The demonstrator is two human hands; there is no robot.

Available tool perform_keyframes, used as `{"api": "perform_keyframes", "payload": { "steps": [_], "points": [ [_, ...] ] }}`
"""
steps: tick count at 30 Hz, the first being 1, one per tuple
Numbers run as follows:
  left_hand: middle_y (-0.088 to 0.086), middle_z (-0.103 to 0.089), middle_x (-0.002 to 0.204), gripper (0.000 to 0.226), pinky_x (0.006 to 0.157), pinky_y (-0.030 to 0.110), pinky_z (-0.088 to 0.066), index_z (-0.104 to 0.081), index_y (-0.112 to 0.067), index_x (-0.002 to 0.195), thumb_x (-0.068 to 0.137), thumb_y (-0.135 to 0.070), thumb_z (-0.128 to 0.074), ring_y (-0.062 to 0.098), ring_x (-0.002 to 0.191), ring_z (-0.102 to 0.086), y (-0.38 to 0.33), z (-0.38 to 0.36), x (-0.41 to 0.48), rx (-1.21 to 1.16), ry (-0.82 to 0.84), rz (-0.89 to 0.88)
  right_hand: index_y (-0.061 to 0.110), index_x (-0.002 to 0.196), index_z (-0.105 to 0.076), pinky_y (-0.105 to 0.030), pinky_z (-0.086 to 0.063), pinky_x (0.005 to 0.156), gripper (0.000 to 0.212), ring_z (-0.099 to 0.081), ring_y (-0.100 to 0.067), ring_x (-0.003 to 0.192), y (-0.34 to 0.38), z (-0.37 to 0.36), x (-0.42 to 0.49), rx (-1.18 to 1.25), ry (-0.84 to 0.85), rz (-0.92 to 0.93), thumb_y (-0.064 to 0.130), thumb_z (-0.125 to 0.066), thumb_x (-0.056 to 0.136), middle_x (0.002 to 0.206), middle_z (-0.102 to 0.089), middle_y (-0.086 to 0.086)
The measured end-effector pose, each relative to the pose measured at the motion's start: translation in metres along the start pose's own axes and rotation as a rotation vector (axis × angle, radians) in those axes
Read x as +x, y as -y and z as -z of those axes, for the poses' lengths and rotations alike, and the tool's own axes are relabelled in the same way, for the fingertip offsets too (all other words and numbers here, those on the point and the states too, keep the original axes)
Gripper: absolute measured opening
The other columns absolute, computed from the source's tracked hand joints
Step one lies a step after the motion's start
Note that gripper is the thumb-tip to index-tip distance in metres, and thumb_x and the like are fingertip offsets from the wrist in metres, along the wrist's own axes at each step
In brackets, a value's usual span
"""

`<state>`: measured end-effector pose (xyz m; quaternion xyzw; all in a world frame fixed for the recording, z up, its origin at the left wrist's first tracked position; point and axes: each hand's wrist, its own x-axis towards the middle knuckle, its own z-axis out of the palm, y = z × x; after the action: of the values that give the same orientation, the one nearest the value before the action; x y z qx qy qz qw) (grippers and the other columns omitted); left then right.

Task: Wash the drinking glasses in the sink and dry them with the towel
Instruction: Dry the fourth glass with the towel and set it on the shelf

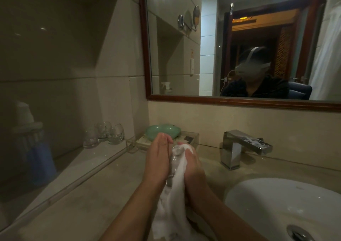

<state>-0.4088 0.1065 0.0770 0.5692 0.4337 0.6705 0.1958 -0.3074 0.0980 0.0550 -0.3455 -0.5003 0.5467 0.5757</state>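
Evidently the drinking glass (173,164), smooth and clear, sat half-wrapped in the soft white towel (172,205), over the counter (92,194) left of the sink (238,191). The left hand (158,157) pressed it with straight fingers; the right hand (193,167) curled round the towel. Slick glass could slip from that flat press onto the hard counter. Three bulbous glasses (103,134) stood far left.

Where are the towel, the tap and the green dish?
towel (173,200), head view, on its hanging white folds.
tap (230,148), head view, on its shiny metal body.
green dish (162,131), head view, on its bowl.
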Motion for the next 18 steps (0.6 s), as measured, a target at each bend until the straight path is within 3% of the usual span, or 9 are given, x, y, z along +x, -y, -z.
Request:
{"api": "perform_keyframes", "payload": {
  "steps": [3, 7, 11, 13, 15, 17, 18],
  "points": [
    [-0.004, -0.053, 0.061, 0.044, 0.054, 0.021, -0.034, -0.055, -0.016, 0.071, 0.107, -0.034, -0.035, 0.005, 0.056, -0.047, 0.003, 0.003, -0.002, 0.248, 0.046, -0.189, 0.034, 0.134, -0.053, -0.023, -0.047, 0.099, 0.034, -0.061, -0.003, 0.117, -0.001, -0.003, -0.006, -0.385, -0.075, 0.379, 0.040, -0.035, 0.106, 0.125, -0.063, 0.009],
    [-0.002, -0.059, 0.049, 0.068, 0.050, 0.024, -0.037, -0.055, -0.015, 0.051, 0.109, -0.047, -0.036, 0.006, 0.046, -0.051, -0.011, -0.005, 0.001, 0.196, -0.017, 0.018, 0.034, 0.139, -0.047, -0.010, -0.044, 0.095, 0.036, -0.055, 0.007, 0.117, 0.001, 0.003, -0.009, -0.632, -0.105, 0.606, 0.037, -0.034, 0.105, 0.130, -0.057, 0.016],
    [-0.008, -0.047, 0.038, 0.073, 0.045, 0.019, -0.032, -0.039, -0.018, 0.041, 0.108, -0.045, -0.034, 0.003, 0.039, -0.043, -0.019, -0.006, 0.002, 0.166, -0.058, 0.095, 0.037, 0.131, -0.054, -0.039, -0.047, 0.105, 0.035, -0.059, -0.008, 0.121, 0.001, 0.002, -0.003, -0.465, -0.019, 0.458, 0.042, -0.035, 0.102, 0.126, -0.063, 0.013],
    [-0.006, -0.044, 0.040, 0.073, 0.048, 0.024, -0.031, -0.037, -0.017, 0.042, 0.108, -0.048, -0.032, 0.007, 0.041, -0.039, -0.017, -0.003, 0.002, 0.113, -0.039, 0.131, 0.035, 0.126, -0.059, -0.045, -0.048, 0.105, 0.034, -0.062, -0.013, 0.118, -0.001, 0.000, -0.002, -0.342, 0.005, 0.368, 0.042, -0.037, 0.101, 0.122, -0.067, 0.008],
    [0.002, -0.039, 0.047, 0.070, 0.055, 0.031, -0.030, -0.037, -0.016, 0.048, 0.107, -0.053, -0.031, 0.016, 0.049, -0.039, -0.016, -0.001, 0.000, 0.023, -0.011, 0.174, 0.032, 0.121, -0.063, -0.038, -0.051, 0.100, 0.030, -0.065, -0.012, 0.112, -0.004, -0.002, -0.002, -0.199, 0.008, 0.261, 0.037, -0.039, 0.104, 0.113, -0.070, 0.007],
    [0.009, -0.035, 0.051, 0.068, 0.053, 0.030, -0.030, -0.037, -0.016, 0.049, 0.108, -0.051, -0.033, 0.017, 0.050, -0.036, -0.017, -0.001, -0.003, -0.043, -0.023, 0.207, 0.022, 0.117, -0.064, -0.023, -0.052, 0.090, 0.031, -0.068, -0.011, 0.105, -0.001, -0.004, -0.004, -0.114, -0.031, 0.180, 0.026, -0.035, 0.108, 0.104, -0.073, 0.007],
    [0.010, -0.033, 0.052, 0.068, 0.050, 0.027, -0.030, -0.037, -0.016, 0.049, 0.108, -0.049, -0.034, 0.018, 0.049, -0.035, -0.016, -0.002, -0.004, -0.068, -0.040, 0.213, 0.016, 0.116, -0.065, -0.024, -0.053, 0.089, 0.033, -0.068, -0.017, 0.103, 0.000, -0.003, -0.005, -0.068, -0.056, 0.137, 0.024, -0.034, 0.109, 0.103, -0.074, 0.000]
  ]
}}
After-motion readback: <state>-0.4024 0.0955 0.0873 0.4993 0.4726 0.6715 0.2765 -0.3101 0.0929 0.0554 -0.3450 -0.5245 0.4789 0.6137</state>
